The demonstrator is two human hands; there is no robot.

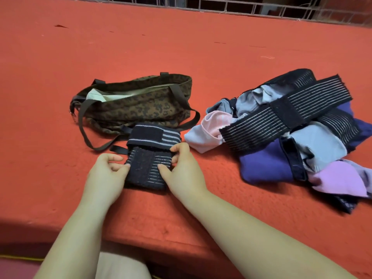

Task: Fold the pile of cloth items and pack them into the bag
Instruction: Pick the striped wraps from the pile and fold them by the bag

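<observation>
A: What do we have in our hands?

B: A folded dark striped band, lying on the red tabletop at the near centre. Our left hand has its grip on the band's left edge, fingers curled in and pinching the cloth. Our right hand does the same on the right edge, thumb on top and fingers curled round the far corner.

A: And the bag?

B: The leopard-print bag lies on its side just beyond the band, on the left half of the tabletop, its mouth open towards the left and a pale lining showing inside. Its brown straps trail towards us; one loop lies on the tabletop just left of the band, and a strap end touches the band's far left corner.

A: Where is the rest of the cloth?

B: The pile sits to the right, apart from our hands. A long black striped band lies across its top, over grey, pink, purple and lilac pieces.

A: Anything farther off?

B: A metal grid railing runs along the far edge.
</observation>
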